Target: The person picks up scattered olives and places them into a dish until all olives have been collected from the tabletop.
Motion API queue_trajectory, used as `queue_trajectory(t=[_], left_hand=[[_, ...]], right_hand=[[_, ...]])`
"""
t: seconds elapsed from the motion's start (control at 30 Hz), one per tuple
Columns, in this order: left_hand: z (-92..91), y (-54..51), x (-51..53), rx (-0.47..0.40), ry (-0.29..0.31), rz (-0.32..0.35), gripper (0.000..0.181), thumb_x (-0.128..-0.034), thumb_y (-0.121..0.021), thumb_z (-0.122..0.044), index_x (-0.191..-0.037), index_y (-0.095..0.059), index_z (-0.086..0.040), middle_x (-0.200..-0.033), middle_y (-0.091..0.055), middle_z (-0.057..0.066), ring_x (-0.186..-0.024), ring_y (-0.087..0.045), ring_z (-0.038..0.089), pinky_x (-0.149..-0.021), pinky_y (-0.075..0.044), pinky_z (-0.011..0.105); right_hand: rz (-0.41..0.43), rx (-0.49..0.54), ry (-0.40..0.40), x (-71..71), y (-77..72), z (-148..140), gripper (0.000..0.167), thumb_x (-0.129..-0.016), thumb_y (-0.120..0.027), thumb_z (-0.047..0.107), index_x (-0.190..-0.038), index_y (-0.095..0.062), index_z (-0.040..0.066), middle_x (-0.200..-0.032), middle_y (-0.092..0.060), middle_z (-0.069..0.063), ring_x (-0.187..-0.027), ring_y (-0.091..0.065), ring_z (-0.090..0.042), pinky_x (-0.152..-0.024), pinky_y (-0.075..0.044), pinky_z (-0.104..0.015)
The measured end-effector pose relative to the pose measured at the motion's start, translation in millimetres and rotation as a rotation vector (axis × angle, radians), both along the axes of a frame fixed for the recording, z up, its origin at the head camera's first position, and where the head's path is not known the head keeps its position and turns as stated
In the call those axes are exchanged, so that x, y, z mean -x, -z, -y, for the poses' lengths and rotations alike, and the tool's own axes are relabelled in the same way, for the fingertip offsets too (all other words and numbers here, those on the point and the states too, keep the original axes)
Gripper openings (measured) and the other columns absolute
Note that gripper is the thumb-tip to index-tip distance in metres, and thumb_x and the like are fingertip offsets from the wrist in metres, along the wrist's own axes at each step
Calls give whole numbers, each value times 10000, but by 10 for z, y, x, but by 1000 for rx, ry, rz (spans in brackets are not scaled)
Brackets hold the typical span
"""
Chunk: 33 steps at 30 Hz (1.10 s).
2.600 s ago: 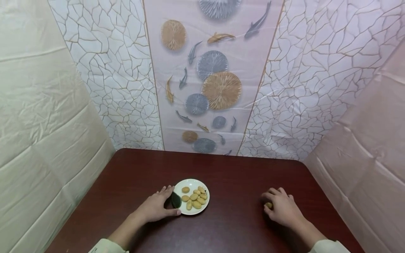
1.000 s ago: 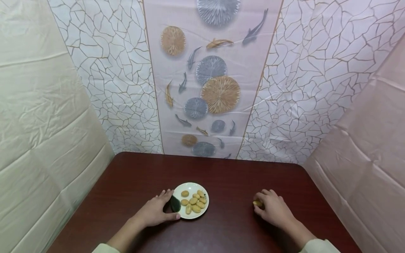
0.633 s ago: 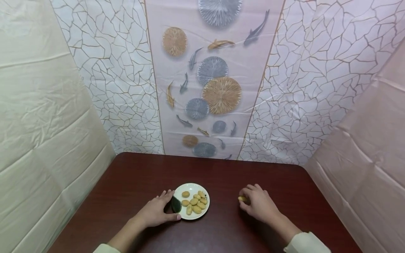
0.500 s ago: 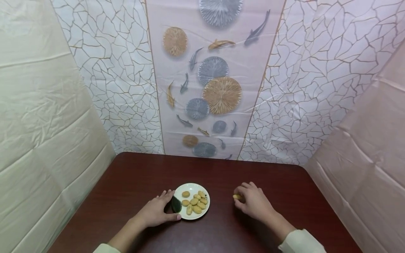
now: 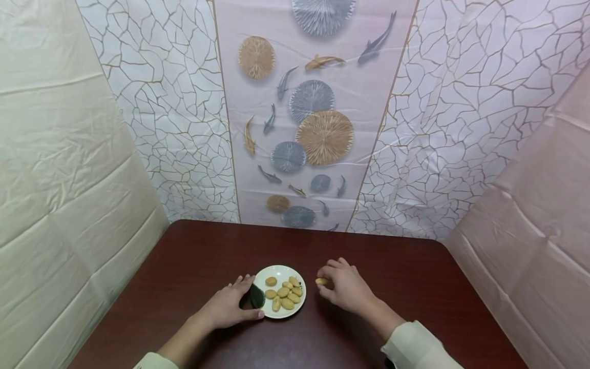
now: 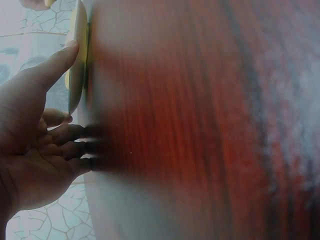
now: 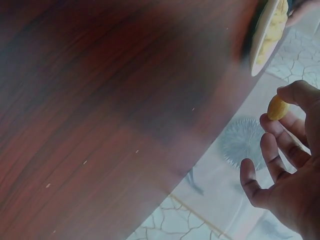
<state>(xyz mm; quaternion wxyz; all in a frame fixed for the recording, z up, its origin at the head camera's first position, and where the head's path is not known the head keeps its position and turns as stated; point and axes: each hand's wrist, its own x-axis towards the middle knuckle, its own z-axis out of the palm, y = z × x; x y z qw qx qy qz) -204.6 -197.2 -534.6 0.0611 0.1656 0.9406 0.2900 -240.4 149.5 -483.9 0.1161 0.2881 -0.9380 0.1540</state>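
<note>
A white plate stands on the table with several small yellow oval fruits on it. A dark green leaf-shaped patch shows at its left side. My left hand lies spread at the plate's left edge, thumb and index finger touching the rim; the left wrist view has the thumb against it. To the right of the plate, my right hand pinches one yellow oval fruit between thumb and index fingertip, above the table. The other fingers of that hand are loosely bent.
The dark red-brown table ends at a patterned cloth backdrop behind. Plain pale cloth walls close in both sides. A few tiny pale specks show on the tabletop in the right wrist view.
My right hand has carried the yellow oval fruit leftward from the table's right side to just beside the plate. The left hand and the plate have stayed in place.
</note>
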Motion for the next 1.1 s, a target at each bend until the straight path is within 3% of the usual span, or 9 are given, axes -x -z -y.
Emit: queue_trajectory(t=[0.23, 0.4, 0.67, 0.93, 1.1], left_hand=[[6, 16, 0, 4, 0, 1, 1114, -884, -857, -638, -1686, -420, -1, -1728, -438, 269, -1639, -366, 505, -1288, -355, 717], [7, 18, -2, 7, -1, 0, 1113, -883, -856, -638, -1688, -420, -5, -1728, -440, 265, -1639, -368, 504, -1283, -354, 727], [-2, 2, 0, 2, -4, 5, 1113, -883, -860, -634, -1682, -423, 6, -1729, -440, 264, -1641, -364, 503, -1289, -351, 718], [-7, -5, -6, -7, -2, 6, 1100, -888, -861, -615, -1677, -426, 17, -1725, -443, 267, -1637, -366, 512, -1285, -350, 728], [-3, -4, -9, -9, -3, 10, 1102, -892, -857, -620, -1676, -424, 21, -1726, -441, 267, -1637, -364, 513, -1283, -349, 732]], right_hand=[[16, 0, -38, 40, 15, 187, 131, -951, -870, 207, -1060, -818, 155, -1007, -703, 53, -911, -510, -130, -744, -525, -471], [37, -3, -71, 51, -7, 316, 152, -982, -848, 213, -1115, -832, 141, -1059, -719, 23, -928, -508, -155, -795, -554, -548], [39, -21, -89, 80, -18, 504, 182, -973, -861, 198, -1135, -828, 124, -1073, -729, -1, -913, -490, -152, -754, -474, -434], [80, -43, -98, 112, -18, 670, 191, -1003, -839, 237, -1166, -827, 139, -1152, -747, -30, -991, -546, -199, -868, -574, -597], [93, -65, -97, 121, -22, 753, 188, -1009, -835, 254, -1166, -827, 150, -1170, -748, -19, -998, -549, -197, -837, -548, -529]])
